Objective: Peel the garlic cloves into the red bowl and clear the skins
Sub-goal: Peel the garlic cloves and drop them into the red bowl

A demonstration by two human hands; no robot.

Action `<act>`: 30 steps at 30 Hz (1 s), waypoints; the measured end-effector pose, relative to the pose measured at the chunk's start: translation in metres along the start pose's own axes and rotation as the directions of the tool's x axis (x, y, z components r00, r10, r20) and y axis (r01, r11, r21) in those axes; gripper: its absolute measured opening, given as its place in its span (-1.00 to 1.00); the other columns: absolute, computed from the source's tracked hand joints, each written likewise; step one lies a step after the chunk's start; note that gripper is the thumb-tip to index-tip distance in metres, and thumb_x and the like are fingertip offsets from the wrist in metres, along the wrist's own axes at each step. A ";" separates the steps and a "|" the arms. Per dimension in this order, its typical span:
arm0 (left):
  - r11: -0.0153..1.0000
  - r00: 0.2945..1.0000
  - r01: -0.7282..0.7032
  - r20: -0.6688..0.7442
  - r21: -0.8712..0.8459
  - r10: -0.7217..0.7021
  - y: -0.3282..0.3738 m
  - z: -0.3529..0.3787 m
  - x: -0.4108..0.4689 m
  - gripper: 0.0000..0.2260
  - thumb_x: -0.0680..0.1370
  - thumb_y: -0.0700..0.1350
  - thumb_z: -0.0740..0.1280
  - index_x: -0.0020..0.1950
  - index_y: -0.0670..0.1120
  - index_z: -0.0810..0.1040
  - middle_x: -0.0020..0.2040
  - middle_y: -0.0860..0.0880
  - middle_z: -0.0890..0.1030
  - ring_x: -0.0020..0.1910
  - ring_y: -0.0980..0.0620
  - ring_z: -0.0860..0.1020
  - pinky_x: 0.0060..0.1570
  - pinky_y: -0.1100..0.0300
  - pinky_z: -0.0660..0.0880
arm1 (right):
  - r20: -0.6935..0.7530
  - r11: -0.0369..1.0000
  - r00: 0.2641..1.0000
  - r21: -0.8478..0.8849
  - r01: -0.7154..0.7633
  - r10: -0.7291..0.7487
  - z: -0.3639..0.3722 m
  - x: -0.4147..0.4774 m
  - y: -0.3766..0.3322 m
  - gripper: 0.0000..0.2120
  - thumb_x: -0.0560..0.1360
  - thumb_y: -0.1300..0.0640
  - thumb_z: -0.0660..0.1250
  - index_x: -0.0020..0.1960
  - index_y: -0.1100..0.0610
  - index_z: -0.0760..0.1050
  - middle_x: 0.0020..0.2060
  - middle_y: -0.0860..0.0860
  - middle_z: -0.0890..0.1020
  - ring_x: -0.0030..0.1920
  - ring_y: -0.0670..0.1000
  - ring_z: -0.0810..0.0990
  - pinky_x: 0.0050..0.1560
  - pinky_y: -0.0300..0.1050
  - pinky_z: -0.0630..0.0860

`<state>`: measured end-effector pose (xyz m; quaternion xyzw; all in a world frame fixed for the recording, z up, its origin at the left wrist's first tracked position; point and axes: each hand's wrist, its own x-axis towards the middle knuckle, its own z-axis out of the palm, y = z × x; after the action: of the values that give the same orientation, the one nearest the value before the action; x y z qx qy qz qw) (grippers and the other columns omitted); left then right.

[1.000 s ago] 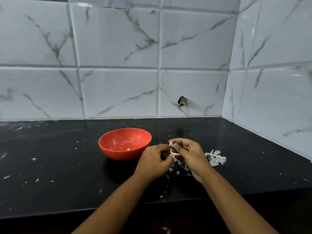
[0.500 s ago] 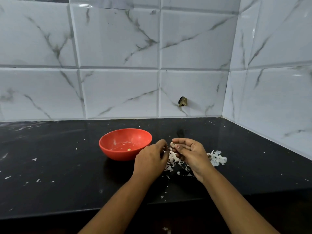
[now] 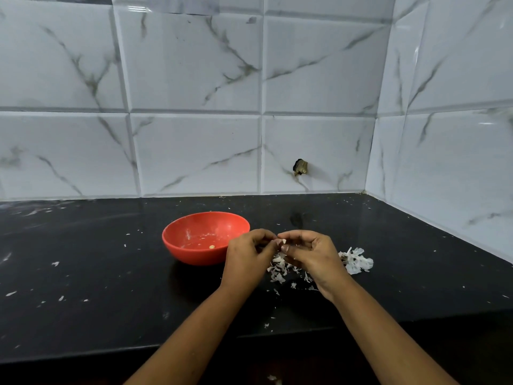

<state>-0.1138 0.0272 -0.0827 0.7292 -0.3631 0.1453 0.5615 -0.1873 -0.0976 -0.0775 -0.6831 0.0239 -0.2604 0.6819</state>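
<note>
Fingertips (image 3: pixel 281 235) of both hands close tight on one small white garlic clove (image 3: pixel 283 241), held up off the black counter (image 3: pixel 111 323) just right of the red bowl (image 3: pixel 191 257). The left hand (image 3: pixel 248 254) curls in on it from the left. The right hand (image 3: pixel 313 254) pinches it from the right with thumb and forefinger, and the two hands nearly touch. How much of that white bit is clove and how much is loose skin is too small to tell from where I stand. My guess is that one hand steadies while the other picks the skin away, which would explain why both grips are so narrow and so close together.

Directly below the hands, skins (image 3: pixel 279 269) lie scattered on the counter. Peeling over that spot lets the waste drop in one place rather than into the bowl. A bigger heap (image 3: pixel 356 261) of white skins sits just right of the right wrist, likely kept on that side to stay clear of the bowl.

The bowl stands just left of the left hand, near enough for a peeled clove to go in with a short reach. Inside it I see only pale smears and one small yellowish bit (image 3: pixel 211 246), so I reckon few cloves, if any, are in it. Fine white flakes (image 3: pixel 55 263) dot the counter farther left and along the near edge, and those will need clearing too. Behind everything rises the marble-tiled wall (image 3: pixel 194 148).
</note>
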 end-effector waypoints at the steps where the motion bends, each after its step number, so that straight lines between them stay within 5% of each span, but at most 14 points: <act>1: 1.000 1.000 0.019 0.016 -0.012 -0.019 0.001 0.000 0.000 -0.94 0.49 -0.22 0.42 -0.14 -0.08 0.67 -0.32 0.12 0.62 -0.39 0.28 0.56 -0.31 0.40 0.47 | -0.008 0.999 1.000 -0.032 0.023 -0.023 0.000 0.000 0.000 -0.83 0.43 0.39 0.42 -0.10 0.15 0.65 -0.25 0.06 0.70 -0.21 -0.06 0.66 -0.18 -0.26 0.57; 10: 0.999 0.996 0.040 0.078 -0.002 -0.039 0.007 0.000 -0.003 -0.91 0.51 -0.24 0.38 -0.12 -0.12 0.68 -0.42 0.14 0.59 -0.48 0.22 0.53 -0.37 0.35 0.47 | -0.051 0.840 0.938 -0.464 0.281 -0.342 0.000 0.003 0.010 -0.78 0.40 0.38 0.46 -0.10 0.08 0.67 -0.15 -0.06 0.68 -0.17 -0.16 0.65 -0.10 -0.27 0.59; 16: 0.997 0.994 0.074 0.074 0.009 -0.075 0.007 -0.002 -0.003 -0.90 0.47 -0.26 0.39 -0.19 -0.13 0.68 -0.44 0.09 0.60 -0.46 0.20 0.54 -0.37 0.34 0.47 | 0.000 0.755 0.910 -0.558 0.344 -0.414 0.001 0.003 0.013 -0.81 0.39 0.41 0.44 -0.08 0.17 0.69 -0.19 -0.14 0.62 -0.12 -0.17 0.63 -0.12 -0.36 0.55; 22: 0.994 0.990 0.110 0.086 0.024 -0.112 0.008 -0.003 -0.002 -0.82 0.43 -0.28 0.40 -0.33 -0.06 0.61 -0.49 0.08 0.57 -0.52 0.26 0.49 -0.43 0.40 0.38 | 0.098 0.619 0.873 -0.668 0.413 -0.477 0.003 0.002 0.014 -0.78 0.42 0.41 0.38 -0.03 0.18 0.67 -0.14 0.01 0.67 -0.08 -0.19 0.56 -0.05 -0.53 0.40; 30: 0.965 0.971 0.237 0.052 -0.112 -0.233 0.011 -0.003 -0.004 -0.87 0.43 -0.34 0.37 -0.28 -0.17 0.64 -0.41 -0.07 0.62 -0.47 0.18 0.56 -0.41 0.37 0.45 | 0.100 0.631 0.889 -0.670 0.392 -0.446 0.005 -0.001 0.011 -0.76 0.45 0.42 0.32 -0.03 0.18 0.66 -0.12 0.00 0.67 -0.13 -0.17 0.58 -0.06 -0.51 0.42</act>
<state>-0.1238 0.0298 -0.0760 0.7355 -0.2926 0.0423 0.6096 -0.1825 -0.0934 -0.0882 -0.8585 -0.0170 -0.4105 0.3069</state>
